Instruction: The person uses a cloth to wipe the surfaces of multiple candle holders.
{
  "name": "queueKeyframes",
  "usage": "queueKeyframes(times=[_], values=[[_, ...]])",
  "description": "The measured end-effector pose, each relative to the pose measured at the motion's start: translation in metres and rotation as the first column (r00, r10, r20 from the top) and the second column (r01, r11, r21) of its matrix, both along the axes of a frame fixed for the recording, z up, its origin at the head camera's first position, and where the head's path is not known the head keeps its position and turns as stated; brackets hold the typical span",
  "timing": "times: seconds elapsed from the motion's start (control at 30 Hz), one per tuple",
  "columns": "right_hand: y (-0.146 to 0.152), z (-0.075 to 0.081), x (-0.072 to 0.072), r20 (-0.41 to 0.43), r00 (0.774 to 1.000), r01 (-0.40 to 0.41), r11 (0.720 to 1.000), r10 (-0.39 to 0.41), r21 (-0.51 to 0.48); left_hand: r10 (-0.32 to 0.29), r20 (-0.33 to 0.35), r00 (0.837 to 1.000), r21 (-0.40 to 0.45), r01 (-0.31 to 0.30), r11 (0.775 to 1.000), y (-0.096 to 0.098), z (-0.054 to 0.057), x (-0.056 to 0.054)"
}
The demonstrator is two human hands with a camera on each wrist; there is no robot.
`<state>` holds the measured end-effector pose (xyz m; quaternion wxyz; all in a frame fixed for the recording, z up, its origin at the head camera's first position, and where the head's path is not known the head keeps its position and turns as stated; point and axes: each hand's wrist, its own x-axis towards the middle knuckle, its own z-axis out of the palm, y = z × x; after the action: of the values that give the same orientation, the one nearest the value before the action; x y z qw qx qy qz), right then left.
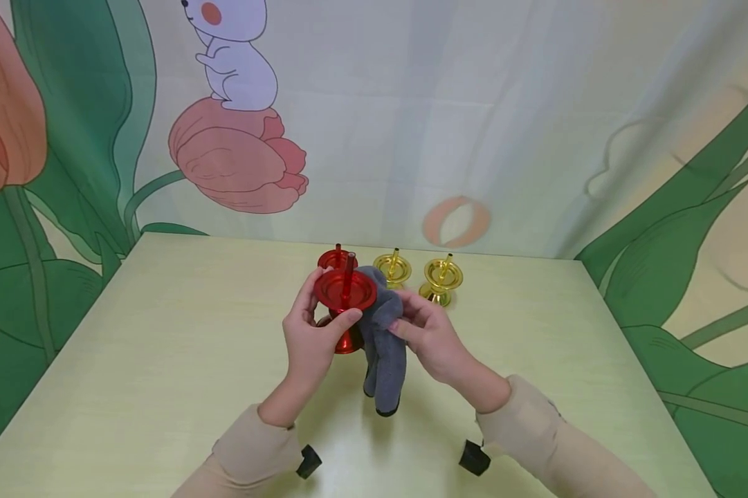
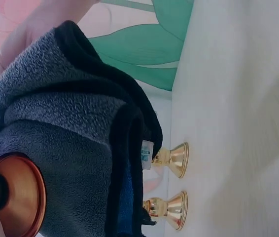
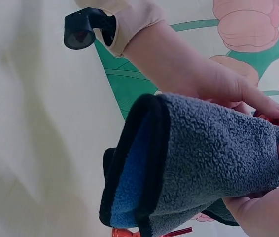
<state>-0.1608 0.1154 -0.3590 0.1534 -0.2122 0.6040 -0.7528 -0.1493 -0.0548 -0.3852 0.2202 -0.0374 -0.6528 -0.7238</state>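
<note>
My left hand (image 1: 311, 339) grips a shiny red candlestick (image 1: 345, 290) by its stem, above the table. It stands roughly upright, with a dish and a thin spike on top. Between the thumb and fingers of my right hand (image 1: 436, 339) is a folded grey cloth (image 1: 389, 366), bunched against the candlestick's right side. The cloth hangs down in folds. In the right wrist view the cloth (image 3: 208, 148) shows black edging and a blue inner face. The left wrist view shows the candlestick's hollow base (image 2: 28, 197) in front of the grey fabric.
Behind my hands a second red candlestick (image 1: 330, 259) is partly hidden. Two gold candlesticks, one in the middle (image 1: 392, 266) and one further right (image 1: 443, 274), stand near the back of the pale table (image 1: 193, 332). A printed curtain (image 1: 374, 138) hangs behind the table.
</note>
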Motion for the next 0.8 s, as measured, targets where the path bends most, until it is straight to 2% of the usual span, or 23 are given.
queueKeyframes(times=[0.2, 0.27, 0.37, 0.47, 0.6, 0.7, 0.8], values=[[-0.001, 0.0, 0.0, -0.019, 1.0, 0.016, 0.999, -0.015, 0.036, -0.026, -0.008, 1.0, -0.001, 0.026, 1.0, 0.001, 0.002, 0.002], [0.0, 0.0, -0.002, -0.026, 1.0, 0.016, 0.998, -0.015, 0.052, -0.054, -0.015, 0.998, -0.011, 0.054, 0.998, 0.0, 0.003, 0.003], [0.002, 0.001, -0.004, -0.026, 1.0, 0.02, 0.997, -0.018, 0.078, -0.133, -0.037, 0.99, -0.033, 0.132, 0.991, -0.001, 0.004, 0.005], [0.003, 0.002, -0.007, -0.023, 0.999, 0.026, 0.996, -0.024, 0.082, -0.237, -0.066, 0.969, -0.077, 0.232, 0.97, -0.002, 0.006, 0.005], [0.004, 0.002, -0.012, -0.028, 0.999, 0.018, 0.997, -0.016, 0.074, -0.364, -0.106, 0.926, -0.167, 0.344, 0.924, -0.003, 0.007, 0.005], [0.007, 0.003, -0.012, -0.025, 1.0, -0.008, 0.998, 0.01, 0.057, -0.413, -0.117, 0.903, -0.205, 0.385, 0.9, -0.003, 0.007, 0.004], [0.009, 0.005, -0.011, -0.018, 0.999, -0.038, 0.999, 0.039, 0.03, -0.426, -0.109, 0.898, -0.195, 0.401, 0.895, -0.004, 0.006, 0.0]])
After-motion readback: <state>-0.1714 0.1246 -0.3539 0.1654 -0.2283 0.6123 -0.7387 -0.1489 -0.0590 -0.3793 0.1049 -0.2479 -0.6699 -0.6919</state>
